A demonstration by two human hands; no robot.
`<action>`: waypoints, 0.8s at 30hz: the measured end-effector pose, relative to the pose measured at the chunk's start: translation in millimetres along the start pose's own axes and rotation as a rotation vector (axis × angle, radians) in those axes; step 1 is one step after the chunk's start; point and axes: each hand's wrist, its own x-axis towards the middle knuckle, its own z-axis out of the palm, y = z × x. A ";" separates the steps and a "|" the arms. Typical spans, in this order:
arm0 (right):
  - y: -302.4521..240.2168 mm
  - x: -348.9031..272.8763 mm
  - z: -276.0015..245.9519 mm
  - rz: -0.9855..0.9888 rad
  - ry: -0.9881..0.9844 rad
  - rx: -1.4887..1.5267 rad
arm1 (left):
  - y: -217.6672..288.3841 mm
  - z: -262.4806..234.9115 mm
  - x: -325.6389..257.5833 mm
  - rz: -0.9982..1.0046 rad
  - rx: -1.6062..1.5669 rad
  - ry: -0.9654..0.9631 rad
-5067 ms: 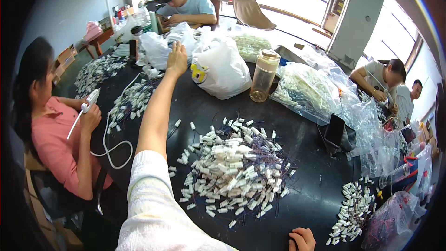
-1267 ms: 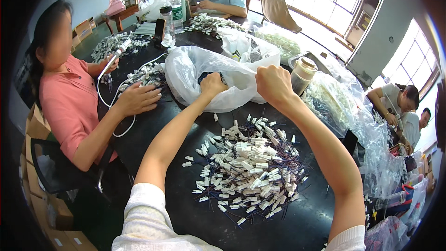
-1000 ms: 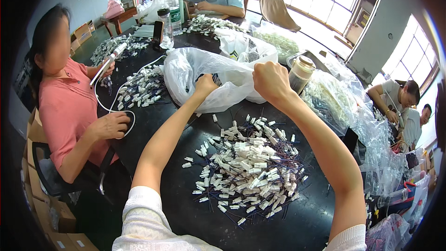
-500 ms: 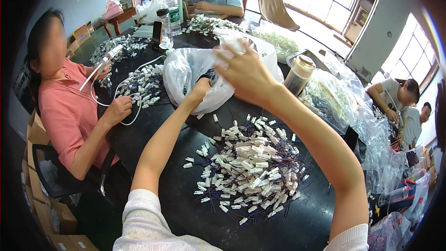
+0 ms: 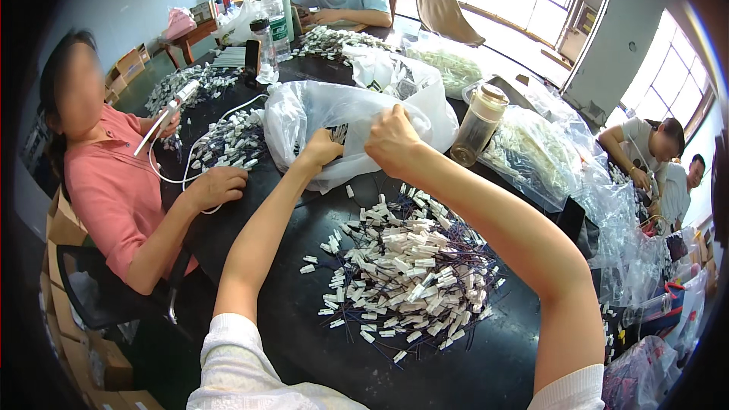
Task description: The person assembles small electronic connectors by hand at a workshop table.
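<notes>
White plastic bag [image 5: 342, 106] on black counter [image 5: 448, 380], with mouth gaping toward the near side and dark contents [image 5: 339, 133] partly visible inside. Step in hand, by judgement: holding the bag's mouth and reaching in with the left hand [image 5: 323, 150]. For the next move, judged likewise: a steady grip on the thin film and a clear way through the mouth.

Left hand: at the mouth, fingers bent, tips hidden; cannot tell how far apart, or whether gripping. Right hand [image 5: 393, 140]: fingers drawn together, clamped on film at the mouth's right side.

Outward. Nearer side: pile of white connectors [image 5: 414, 269] with thin dark wires, clear of both hands. Right: second white bag [image 5: 437, 99], then clear bottle [image 5: 478, 125]. Left: smaller connector heap [image 5: 231, 140], with co-worker's hand [image 5: 218, 187] near.
</notes>
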 end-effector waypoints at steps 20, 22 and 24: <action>9.3 26.0 45.2 -0.171 0.226 -0.119 | 3.9 -3.4 -12.1 0.019 -0.172 -0.063; 11.2 26.9 44.0 -0.190 0.281 -0.138 | 2.1 -6.1 -11.4 0.015 -0.206 -0.063; 19.2 26.5 46.3 -0.413 0.296 -0.208 | -3.7 -10.9 -2.8 0.086 -0.343 -0.120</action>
